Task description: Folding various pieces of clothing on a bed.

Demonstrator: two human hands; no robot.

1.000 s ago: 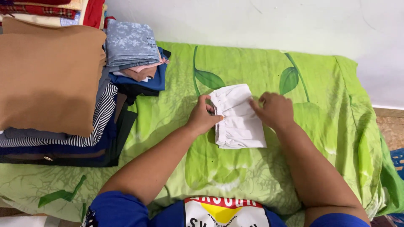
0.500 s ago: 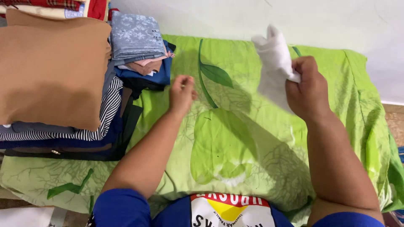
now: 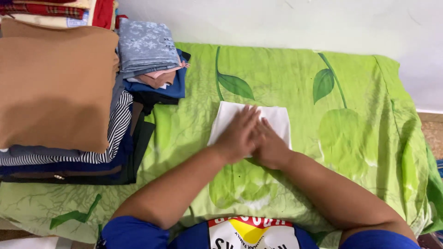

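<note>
Near the middle of the green leaf-printed bed sheet (image 3: 350, 152), head view: left hand (image 3: 237, 136) and right hand (image 3: 271, 147), both flat and ungripping, press a folded white rectangular cloth (image 3: 277, 119); folded stacks (image 3: 60, 87) occupy the left edge.

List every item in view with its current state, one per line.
white cloth: spread flat on the sheet, both hands pressing it
left hand: palm down, fingers extended on the cloth
right hand: palm down on the cloth, partly under the left
green leaf-print sheet: spread out, wrinkled
brown cloth: folded, topping the big pile
blue-grey patterned cloth: folded, topping a smaller pile
</note>
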